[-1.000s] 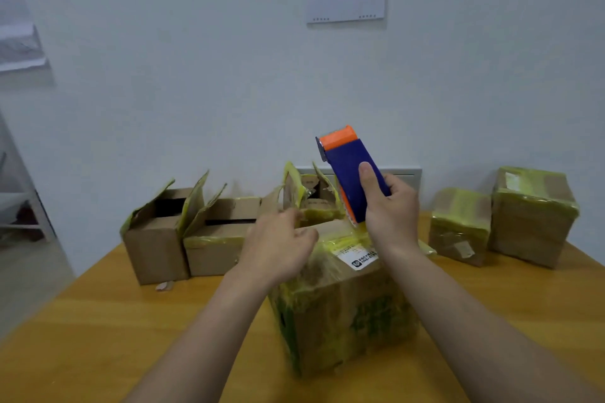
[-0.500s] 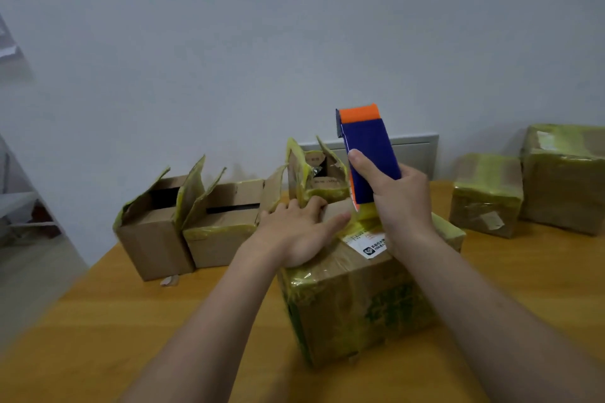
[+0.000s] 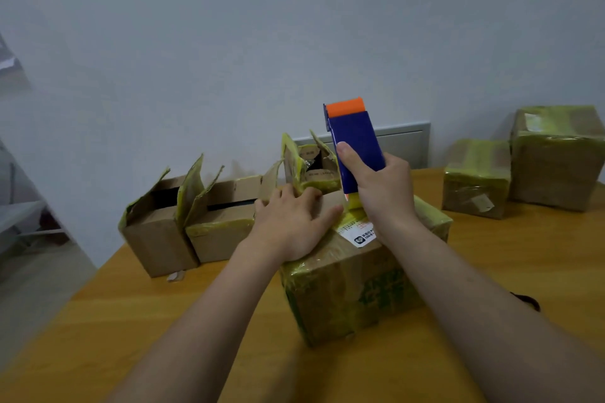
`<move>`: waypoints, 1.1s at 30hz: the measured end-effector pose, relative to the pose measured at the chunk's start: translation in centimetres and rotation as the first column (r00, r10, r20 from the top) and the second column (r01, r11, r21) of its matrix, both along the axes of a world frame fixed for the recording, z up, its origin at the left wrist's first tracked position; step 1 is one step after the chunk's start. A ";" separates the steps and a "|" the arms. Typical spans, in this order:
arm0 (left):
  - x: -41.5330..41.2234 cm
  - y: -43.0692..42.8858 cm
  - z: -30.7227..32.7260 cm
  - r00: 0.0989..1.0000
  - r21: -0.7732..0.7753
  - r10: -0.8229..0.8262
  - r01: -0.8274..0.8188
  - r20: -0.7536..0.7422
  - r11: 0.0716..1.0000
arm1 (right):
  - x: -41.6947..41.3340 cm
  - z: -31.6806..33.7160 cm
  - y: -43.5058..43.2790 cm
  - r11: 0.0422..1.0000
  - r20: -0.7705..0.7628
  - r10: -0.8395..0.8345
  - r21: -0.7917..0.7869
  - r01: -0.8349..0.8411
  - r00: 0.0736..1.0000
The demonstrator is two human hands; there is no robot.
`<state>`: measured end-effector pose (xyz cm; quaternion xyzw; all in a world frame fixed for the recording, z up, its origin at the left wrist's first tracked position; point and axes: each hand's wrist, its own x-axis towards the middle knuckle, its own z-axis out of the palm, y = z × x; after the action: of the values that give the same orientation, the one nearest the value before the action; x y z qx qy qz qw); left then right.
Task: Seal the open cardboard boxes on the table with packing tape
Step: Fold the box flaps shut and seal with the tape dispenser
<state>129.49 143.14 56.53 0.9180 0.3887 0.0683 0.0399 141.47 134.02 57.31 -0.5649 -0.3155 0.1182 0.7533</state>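
My left hand (image 3: 291, 226) presses flat on the box (image 3: 347, 291); my right hand (image 3: 383, 193) grips the tape dispenser (image 3: 355, 141).
The print on the white label (image 3: 360, 235) is too small to read.

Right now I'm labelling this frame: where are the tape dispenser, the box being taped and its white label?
tape dispenser (image 3: 355, 137): head view, middle of its blue body.
box being taped (image 3: 343, 298): head view, its front face.
white label (image 3: 357, 234): head view, its printed near corner.
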 end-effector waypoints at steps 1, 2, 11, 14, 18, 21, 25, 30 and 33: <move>0.0 -0.5 0.1 1.000 0.023 0.003 -0.002 -0.026 1.000 | 0.1 0.0 0.0 1.000 -0.002 0.000 0.001 0.000 1.000; -0.1 -1.0 0.1 0.999 0.011 -0.002 0.002 -0.051 1.000 | 0.1 0.1 0.0 1.000 -0.007 0.003 0.003 -0.003 1.000; -0.9 -2.3 -1.5 0.981 -0.102 -0.061 0.081 0.184 0.991 | 0.0 -0.3 -0.1 0.999 0.010 0.024 0.021 -0.025 1.000; -1.3 -1.9 -1.6 0.908 -0.246 -0.010 0.124 0.419 0.961 | 0.4 -0.3 -0.4 0.999 0.002 0.048 0.020 -0.048 0.999; -1.4 -0.7 -0.7 0.652 -0.470 0.278 0.137 0.705 0.872 | 0.4 -0.3 -0.5 0.998 -0.002 0.063 0.019 -0.063 0.998; -0.8 0.4 -0.5 0.576 -0.566 0.400 0.135 0.712 0.813 | 0.5 -0.4 -0.4 0.996 -0.008 0.079 0.030 -0.079 0.997; -0.7 0.6 -1.3 0.315 -0.597 0.521 0.227 0.793 0.770 | 0.5 -0.5 0.0 0.995 -0.037 0.087 0.058 -0.085 0.995; -1.5 0.3 -3.4 0.287 -0.619 0.557 0.216 0.779 0.755 | 0.4 -0.6 0.6 0.995 -0.041 0.088 0.053 -0.085 0.995; -1.7 0.6 -3.8 0.326 -0.609 0.535 0.190 0.779 0.770 | 0.4 -0.6 0.9 0.995 -0.032 0.089 0.047 -0.087 0.996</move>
<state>127.78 143.72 52.69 0.5914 0.3961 0.4543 0.5358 141.86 134.88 56.75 -0.5308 -0.3297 0.1536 0.7655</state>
